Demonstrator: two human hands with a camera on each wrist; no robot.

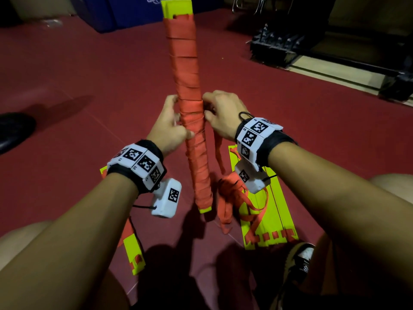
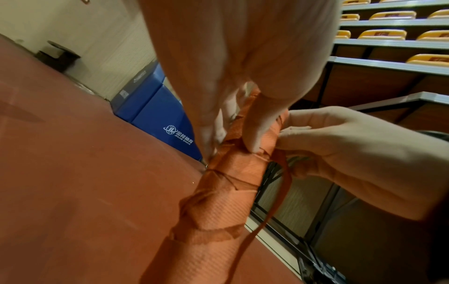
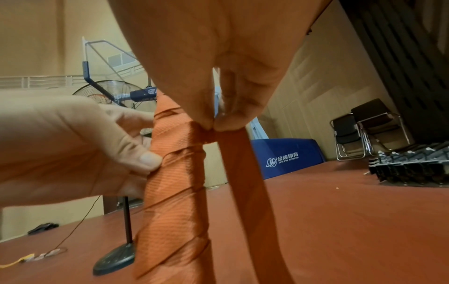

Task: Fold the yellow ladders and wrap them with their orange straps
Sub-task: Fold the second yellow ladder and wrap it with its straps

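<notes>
A folded yellow ladder bundle (image 1: 190, 113) stands upright in front of me, wound almost end to end in orange strap, with yellow showing at its top and bottom. My left hand (image 1: 172, 124) grips its middle, thumb pressed on the wrap (image 3: 150, 160). My right hand (image 1: 220, 115) pinches the loose orange strap (image 3: 243, 173) right at the bundle's right edge, and the strap's tail (image 1: 218, 153) hangs down to the floor. The left wrist view shows the same wrapped bundle (image 2: 226, 192) with both hands on it.
Another flat yellow ladder (image 1: 268, 211) with loose orange straps lies on the red floor at my right, a further yellow piece (image 1: 134, 249) at my left. Blue mats (image 1: 125, 12), a black rack (image 1: 290, 43), folding chairs (image 3: 364, 132) and a standing fan (image 3: 116, 100) surround the spot.
</notes>
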